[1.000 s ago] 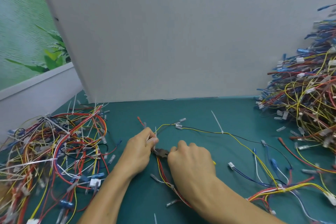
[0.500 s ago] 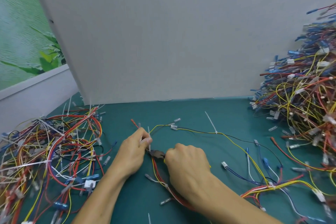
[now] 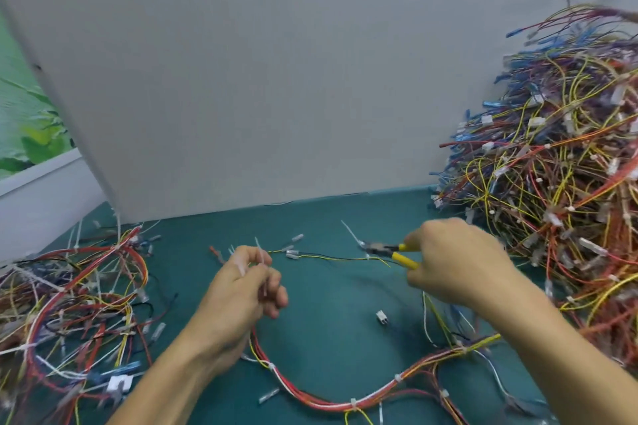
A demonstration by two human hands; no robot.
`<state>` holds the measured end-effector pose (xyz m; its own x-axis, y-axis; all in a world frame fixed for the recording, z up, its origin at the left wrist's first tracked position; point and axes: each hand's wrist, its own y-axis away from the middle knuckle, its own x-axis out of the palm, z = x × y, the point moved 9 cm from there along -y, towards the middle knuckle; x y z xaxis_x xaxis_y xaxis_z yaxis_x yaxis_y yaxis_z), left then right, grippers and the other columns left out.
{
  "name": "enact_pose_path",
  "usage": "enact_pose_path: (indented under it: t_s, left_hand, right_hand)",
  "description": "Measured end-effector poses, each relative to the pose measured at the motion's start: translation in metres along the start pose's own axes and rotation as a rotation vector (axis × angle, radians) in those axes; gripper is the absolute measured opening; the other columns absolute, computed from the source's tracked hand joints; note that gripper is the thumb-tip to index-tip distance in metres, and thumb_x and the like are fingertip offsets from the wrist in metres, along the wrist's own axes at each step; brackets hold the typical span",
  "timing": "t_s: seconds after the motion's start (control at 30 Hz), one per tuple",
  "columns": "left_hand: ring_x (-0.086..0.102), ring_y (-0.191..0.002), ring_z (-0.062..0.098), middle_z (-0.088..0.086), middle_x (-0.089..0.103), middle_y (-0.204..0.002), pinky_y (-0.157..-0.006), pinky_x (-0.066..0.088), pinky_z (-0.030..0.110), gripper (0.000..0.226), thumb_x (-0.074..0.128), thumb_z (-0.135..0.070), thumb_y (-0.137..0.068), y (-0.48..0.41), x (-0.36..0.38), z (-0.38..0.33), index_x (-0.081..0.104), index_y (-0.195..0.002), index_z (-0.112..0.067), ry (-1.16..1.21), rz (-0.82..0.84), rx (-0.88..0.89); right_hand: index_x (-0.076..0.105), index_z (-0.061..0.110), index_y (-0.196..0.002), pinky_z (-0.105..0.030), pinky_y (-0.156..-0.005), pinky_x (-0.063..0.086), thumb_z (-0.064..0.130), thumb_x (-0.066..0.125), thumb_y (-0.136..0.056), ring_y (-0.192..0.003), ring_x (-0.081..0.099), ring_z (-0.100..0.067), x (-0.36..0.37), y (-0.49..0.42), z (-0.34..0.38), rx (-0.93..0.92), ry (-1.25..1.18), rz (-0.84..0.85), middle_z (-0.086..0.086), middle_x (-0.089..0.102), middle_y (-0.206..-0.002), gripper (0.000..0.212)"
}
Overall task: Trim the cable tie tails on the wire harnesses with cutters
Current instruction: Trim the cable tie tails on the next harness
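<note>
Evidently the left hand (image 3: 248,286) pinches cut tie tails (image 3: 259,247), likely steadying the harness (image 3: 345,404) at 6 o'clock on the worktop (image 3: 328,217), so the right hand (image 3: 455,262), curled round the cutters (image 3: 390,250), can nip the standing tail (image 3: 350,233) at their 10 o'clock.

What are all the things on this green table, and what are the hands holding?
cutters: one, yellow handles, in the right hand
upright tie tail: one, white, at the cutter tips
loose tie tails: a few, white, pinched in the left hand
harness: one, mostly red and yellow, looping across the near table
big harness pile: one, many colours, far right
small harness pile: one, mostly red, left
connector: one, white, between the hands
table: one, teal
board: one, grey, standing behind
left hand: one, pinching tails
right hand: one, gripping cutters
</note>
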<state>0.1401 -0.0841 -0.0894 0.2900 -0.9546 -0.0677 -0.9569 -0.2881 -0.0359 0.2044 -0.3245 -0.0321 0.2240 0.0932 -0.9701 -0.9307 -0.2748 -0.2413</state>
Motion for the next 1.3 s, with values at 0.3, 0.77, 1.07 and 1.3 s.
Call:
enact_pose_path:
  t_s: [0.3,0.77,1.07,1.3]
  left_hand:
    - [0.025,-0.040,0.008,-0.011,0.033,-0.049,-0.039,0.021,0.020,0.008,0.056,-0.014,-0.088,-0.029,0.044,0.004,0.055,-0.080,-0.016,-0.220,0.017,-0.030]
    - [0.058,-0.076,-0.007,-0.026,0.065,-0.067,-0.071,0.041,0.007,0.027,0.076,-0.034,-0.077,-0.032,0.051,0.015,0.062,-0.083,-0.057,-0.759,0.188,0.276]
    - [0.059,-0.068,0.014,-0.005,0.068,-0.067,-0.068,0.046,0.032,0.005,0.071,-0.037,-0.081,-0.035,0.055,0.023,0.073,-0.077,-0.035,-0.736,0.232,0.267]
    - [0.038,-0.050,0.007,-0.007,0.048,-0.048,-0.056,0.034,0.030,0.016,0.068,-0.034,-0.084,-0.034,0.053,0.023,0.068,-0.068,-0.032,-0.727,0.235,0.263]
  right_hand:
    - [0.063,0.022,-0.105,-0.035,-0.079,0.039,0.037,0.057,-0.086,-0.104,0.057,-0.029,0.036,-0.018,-0.014,0.027,0.152,0.010,-0.005,0.061,-0.106,0.025]
    - [0.066,0.022,-0.099,-0.028,-0.066,0.038,0.037,0.056,-0.080,-0.082,0.054,-0.031,0.060,-0.001,0.034,-0.151,-0.002,0.193,-0.005,0.058,-0.093,0.026]
    - [0.065,0.023,-0.090,-0.029,-0.065,0.040,0.036,0.055,-0.080,-0.086,0.058,-0.029,0.062,0.001,0.042,-0.195,-0.008,0.194,-0.002,0.060,-0.094,0.020]
    - [0.066,0.025,-0.099,-0.028,-0.065,0.041,0.036,0.057,-0.079,-0.087,0.059,-0.028,0.046,-0.006,0.021,-0.162,0.007,0.186,-0.001,0.063,-0.093,0.025]
